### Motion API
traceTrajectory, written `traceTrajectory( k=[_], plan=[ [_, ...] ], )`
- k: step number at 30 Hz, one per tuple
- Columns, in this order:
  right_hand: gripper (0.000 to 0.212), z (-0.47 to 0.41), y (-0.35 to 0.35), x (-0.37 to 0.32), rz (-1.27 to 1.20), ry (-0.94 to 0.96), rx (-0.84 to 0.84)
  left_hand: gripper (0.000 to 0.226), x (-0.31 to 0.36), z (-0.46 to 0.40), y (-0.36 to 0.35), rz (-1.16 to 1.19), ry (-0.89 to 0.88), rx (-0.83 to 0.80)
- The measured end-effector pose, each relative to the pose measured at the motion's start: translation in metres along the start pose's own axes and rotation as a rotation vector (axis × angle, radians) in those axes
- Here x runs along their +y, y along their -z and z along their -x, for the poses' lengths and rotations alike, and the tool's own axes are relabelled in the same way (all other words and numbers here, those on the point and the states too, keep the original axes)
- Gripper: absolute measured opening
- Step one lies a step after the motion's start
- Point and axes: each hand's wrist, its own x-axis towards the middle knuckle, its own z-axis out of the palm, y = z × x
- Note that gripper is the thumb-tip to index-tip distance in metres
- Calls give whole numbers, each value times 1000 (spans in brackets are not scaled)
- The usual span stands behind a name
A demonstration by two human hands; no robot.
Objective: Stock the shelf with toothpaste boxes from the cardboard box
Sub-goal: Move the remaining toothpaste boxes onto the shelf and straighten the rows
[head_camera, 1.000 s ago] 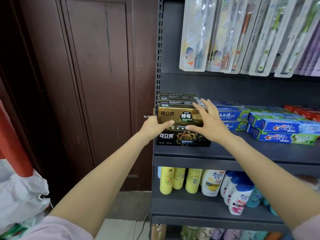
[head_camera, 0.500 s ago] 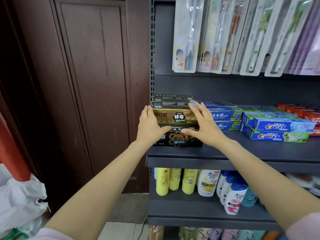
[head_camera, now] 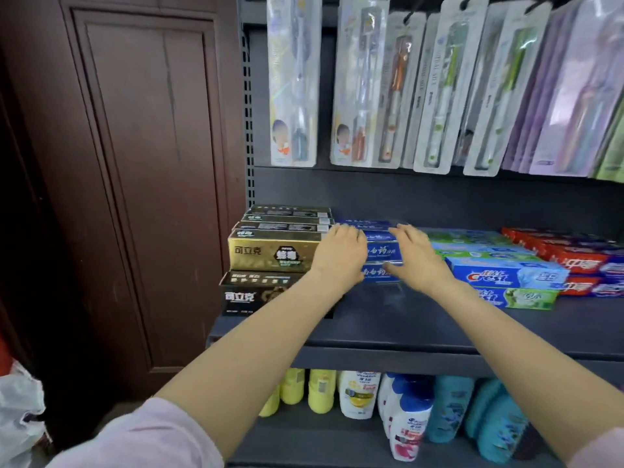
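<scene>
Reaching over the shelf (head_camera: pixel 422 336), both hands lie at the stack of dark blue toothpaste boxes (head_camera: pixel 383 253): the left hand (head_camera: pixel 341 255) with fingers bent over the stack's left end, the right hand (head_camera: pixel 417 256) with fingers spread and fairly straight over its right part; whether either truly grips a box cannot be told. Left end of the shelf: a gold toothpaste box (head_camera: pixel 270 253) on top of a black toothpaste box (head_camera: pixel 250 293) at the front edge, with more dark boxes (head_camera: pixel 290 217) stacked behind towards the back wall. Right of the blue stack: green and blue toothpaste boxes (head_camera: pixel 506 276) in layers, then red toothpaste boxes (head_camera: pixel 580 261) towards the right end. Above, hanging in a row: toothbrush packs (head_camera: pixel 435 96). Lower shelf, left to right: yellow bottles (head_camera: pixel 310 390), white bottles (head_camera: pixel 358 393), white bottles with blue caps (head_camera: pixel 410 420), teal bottles (head_camera: pixel 472 413), all upright. Beside the shelf's left edge: a dark wooden door (head_camera: pixel 135 163); at the lower left corner of view, a white plastic bag (head_camera: pixel 18 410).
</scene>
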Motion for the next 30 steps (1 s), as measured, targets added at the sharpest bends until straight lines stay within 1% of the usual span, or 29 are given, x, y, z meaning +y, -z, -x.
traceTrajectory(
  k=[2,6,8,10,12,14,17,18,19,21,25,27,30],
  plan=[
    [83,-10,2,13,133,22,-36,59,16,-20,-5,-80,30,-75],
    [99,-33,-1,34,407,111,-106,69,33,-57,-17,-203,114,-217],
    [107,-45,-5,44,463,140,-144,65,34,-75,-25,-194,181,-266],
    [110,-53,-9,46,479,151,-161,62,30,-85,-32,-126,240,-298],
    [109,-64,-13,50,458,164,-157,61,29,-95,-39,-96,278,-316],
    [103,-74,-18,53,410,167,-152,61,28,-101,-43,-86,295,-323],
    [93,-83,-25,53,398,175,-108,44,29,-109,-48,-72,310,-330],
    [91,-85,-26,51,412,175,-101,42,29,-111,-50,-75,315,-331],
    [91,-87,-25,50,424,173,-105,44,30,-113,-50,-82,320,-332],
    [97,-91,-22,47,412,155,-151,56,29,-115,-49,-90,323,-339],
    [119,-96,-14,49,350,63,-285,87,24,-114,-46,64,314,-380],
    [120,-99,-14,50,354,65,-306,93,21,-115,-47,102,324,-393],
    [119,-102,-14,50,350,82,-318,93,21,-116,-50,120,329,-400]
  ],
)
